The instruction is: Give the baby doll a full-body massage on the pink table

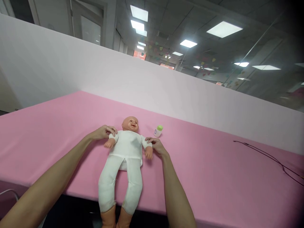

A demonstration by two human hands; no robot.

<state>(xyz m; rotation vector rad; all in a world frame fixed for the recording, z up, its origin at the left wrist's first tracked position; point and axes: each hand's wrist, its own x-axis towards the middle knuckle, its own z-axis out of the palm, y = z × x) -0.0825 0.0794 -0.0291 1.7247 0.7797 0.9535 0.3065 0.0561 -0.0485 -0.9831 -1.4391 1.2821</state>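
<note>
A baby doll (129, 145) in a white cloth body lies face up on the pink tabletop, its head towards the wall and its feet over the near edge. My left hand (104, 132) has its curled fingers on the doll's upper arm, at the left of the picture. On the opposite side, my right hand (156, 145) grips the doll's other arm near the elbow, thumb hidden. Both of the doll's arms lie out beside its body. Just beyond my right hand stands a small bottle (158, 131) with a green cap.
The pink-covered table (201, 171) runs along a low white partition (166, 91). A thin dark cable (263, 153) lies across its right part. At the lower left, a white cord (10, 191) shows below the table edge.
</note>
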